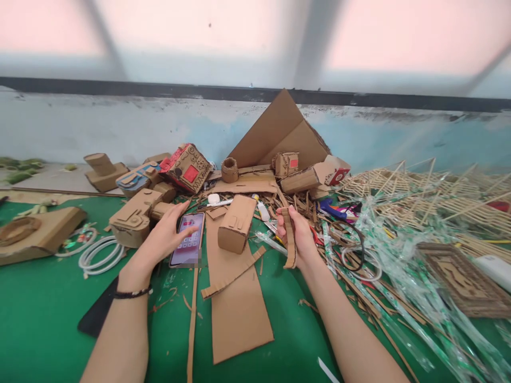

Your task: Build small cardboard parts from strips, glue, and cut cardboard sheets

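My left hand (166, 238) is open, its fingers stretched out over the left side of a smartphone (187, 246) with a lit screen. The thumb lies over the screen; whether it touches the glass I cannot tell. My right hand (298, 239) is closed around a narrow cardboard strip (291, 246) that hangs down from the fingers. Between the hands a small cardboard box (236, 226) with a raised flap detail rests on a flat cardboard sheet (241, 324). Another cardboard strip (233, 272) lies slantwise across that sheet.
Cardboard camera models (133, 218) and a red-trimmed cardboard box (187, 167) stand at the back left. A large folded cardboard piece (279, 133) leans on the wall. Plastic wrap (399, 255), thin wooden sticks (415, 194) and a cardboard frame (465, 279) crowd the right. A coiled white cable (101, 255) lies left.
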A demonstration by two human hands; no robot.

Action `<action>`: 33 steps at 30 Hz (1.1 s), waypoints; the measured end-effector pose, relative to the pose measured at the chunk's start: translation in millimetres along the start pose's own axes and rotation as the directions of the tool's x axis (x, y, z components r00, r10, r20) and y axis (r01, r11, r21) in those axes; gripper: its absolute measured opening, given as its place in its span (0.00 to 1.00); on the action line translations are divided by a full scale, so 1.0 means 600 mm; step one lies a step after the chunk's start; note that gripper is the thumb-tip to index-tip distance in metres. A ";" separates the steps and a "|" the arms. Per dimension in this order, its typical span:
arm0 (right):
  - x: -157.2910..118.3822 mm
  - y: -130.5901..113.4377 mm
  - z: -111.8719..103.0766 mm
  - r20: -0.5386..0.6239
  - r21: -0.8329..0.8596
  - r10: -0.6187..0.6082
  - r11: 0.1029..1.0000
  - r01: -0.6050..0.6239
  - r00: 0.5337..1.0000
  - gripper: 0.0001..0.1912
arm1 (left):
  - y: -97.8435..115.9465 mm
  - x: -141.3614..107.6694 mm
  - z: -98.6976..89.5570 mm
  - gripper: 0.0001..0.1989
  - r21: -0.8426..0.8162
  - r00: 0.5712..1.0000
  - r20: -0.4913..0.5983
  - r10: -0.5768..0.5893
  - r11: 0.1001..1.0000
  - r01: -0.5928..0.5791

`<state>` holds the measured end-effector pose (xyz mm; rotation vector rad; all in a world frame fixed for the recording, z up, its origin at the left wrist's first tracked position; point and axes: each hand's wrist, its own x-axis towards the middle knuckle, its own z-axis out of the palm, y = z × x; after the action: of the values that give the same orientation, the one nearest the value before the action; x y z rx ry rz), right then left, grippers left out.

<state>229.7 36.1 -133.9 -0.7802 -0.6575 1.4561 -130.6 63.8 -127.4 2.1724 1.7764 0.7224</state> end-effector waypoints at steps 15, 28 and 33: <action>-0.009 0.007 0.008 -0.004 0.041 0.038 0.998 -0.038 0.999 0.23 | -0.006 0.018 0.058 0.28 -0.111 0.990 -0.141 -0.012 0.994 -0.004; -0.010 -0.002 -0.003 -0.002 0.022 0.003 1.000 -0.003 1.000 0.22 | -0.013 0.020 0.067 0.28 -0.058 0.984 -0.176 0.020 0.998 -0.031; -0.015 -0.003 0.005 -0.002 0.007 -0.002 1.000 0.002 1.000 0.23 | -0.025 0.023 0.071 0.29 -0.062 0.982 -0.185 0.033 0.997 -0.045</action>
<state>228.4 27.3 -129.8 -0.7755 -0.6507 1.4550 -119.2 85.5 -167.7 2.1646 1.7715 1.0063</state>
